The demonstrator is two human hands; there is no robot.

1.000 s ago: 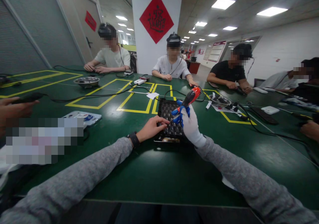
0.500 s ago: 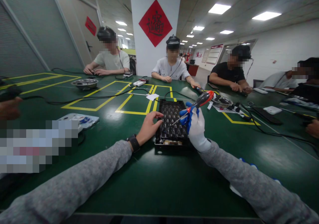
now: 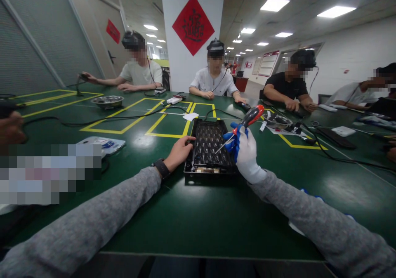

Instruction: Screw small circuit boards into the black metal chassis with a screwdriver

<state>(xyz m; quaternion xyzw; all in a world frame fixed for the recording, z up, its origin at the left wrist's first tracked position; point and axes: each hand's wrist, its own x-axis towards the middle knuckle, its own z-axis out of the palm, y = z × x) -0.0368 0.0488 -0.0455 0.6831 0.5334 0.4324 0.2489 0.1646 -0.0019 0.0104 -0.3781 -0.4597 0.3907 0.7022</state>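
In the middle of the green table lies a black rectangular case (image 3: 213, 144) with rows of glossy cup-shaped cells. Its near end shows a small strip of light-coloured parts. My bare left hand (image 3: 179, 153) holds the left edge of the case, thumb and fingers at the rim. My right hand (image 3: 246, 152), in a white and blue glove, grips a screwdriver (image 3: 253, 115) with a red and black handle. The handle points up and right. Its thin shaft slants down left over the cells, and I cannot tell whether the tip touches them.
A metal bowl (image 3: 107, 101) stands at the far left, another bowl (image 3: 278, 121) at the right. A white paper scrap (image 3: 190, 116) lies beyond the case. Black cables (image 3: 123, 123) cross the green table (image 3: 173, 224). A clear packet (image 3: 108, 145) lies left. Several people sit around.
My left hand has closed in on the case's left edge, and the case sits slightly further left and turned. The screwdriver stays in my right hand. A person at far left has stretched out an arm.
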